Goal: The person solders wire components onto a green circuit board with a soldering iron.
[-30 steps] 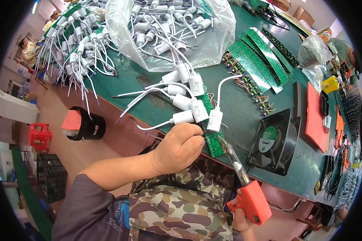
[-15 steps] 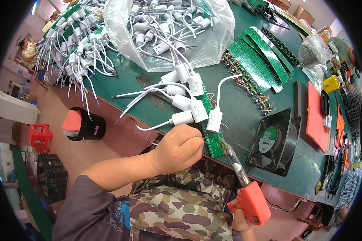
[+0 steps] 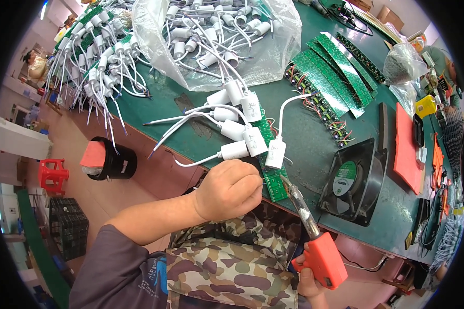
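My right hand (image 3: 308,280) is wrapped around the red handle of a soldering iron (image 3: 323,261). Its tip touches or hovers just over the near end of a narrow green circuit board (image 3: 274,191); which of the two I cannot tell. Left of that end, my left hand (image 3: 230,190) is closed in a fist, with a thin wire showing at its fingertips. What the fingers pinch is hidden. Several white cylindrical sockets with cables (image 3: 234,150) lie along the board's left side and over it. One more white socket (image 3: 276,153) rests across the board, its cable curving away to the right.
Behind the board stands a clear plastic bag (image 3: 273,62) full of white sockets; more are heaped at far left. Stacked green boards (image 3: 327,77) lie far right. A black fan (image 3: 351,180) sits right of the iron, beside a red pad (image 3: 407,149). A black bucket (image 3: 121,159) is on the floor.
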Motion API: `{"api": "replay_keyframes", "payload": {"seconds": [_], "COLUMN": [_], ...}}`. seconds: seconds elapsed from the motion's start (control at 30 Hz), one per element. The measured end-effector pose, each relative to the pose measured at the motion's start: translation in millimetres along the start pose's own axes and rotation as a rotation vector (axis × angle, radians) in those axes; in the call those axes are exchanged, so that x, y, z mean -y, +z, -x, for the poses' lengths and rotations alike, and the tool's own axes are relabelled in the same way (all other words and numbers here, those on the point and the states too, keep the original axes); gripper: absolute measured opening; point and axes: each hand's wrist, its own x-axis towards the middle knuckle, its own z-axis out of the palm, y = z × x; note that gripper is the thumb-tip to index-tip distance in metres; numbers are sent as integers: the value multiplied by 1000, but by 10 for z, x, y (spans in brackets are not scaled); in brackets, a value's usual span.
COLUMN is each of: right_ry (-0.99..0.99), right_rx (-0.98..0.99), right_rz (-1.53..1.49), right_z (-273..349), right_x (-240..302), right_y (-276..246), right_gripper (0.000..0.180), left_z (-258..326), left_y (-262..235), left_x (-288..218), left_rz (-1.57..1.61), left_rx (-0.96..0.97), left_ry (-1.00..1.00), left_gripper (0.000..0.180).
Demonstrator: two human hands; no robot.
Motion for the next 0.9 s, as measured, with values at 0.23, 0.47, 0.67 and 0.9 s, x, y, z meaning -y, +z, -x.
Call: {"api": "replay_keyframes", "payload": {"seconds": [0.23,0.47,0.67,0.9], "right_ry": [-63,-78,-104,-60], "right_rx": [-21,-6,1,9], "right_rz": [-14,-18,23,34], "right_z": [-46,-36,-26,-12], "right_x": [12,-10,-30,-24], "right_y": [29,21,8,8], "right_gripper": [18,20,20,23], "left_z": [2,-22,-30,6], "left_y": [-3,-31,-17,11], "left_x": [-9,-14,-7,11], "left_rz": [-30,-12,-2,-1], "left_rx": [4,47,102,42], "left_ry": [-50,-53,-13,-37], "left_gripper": [22,25,24,34]}}
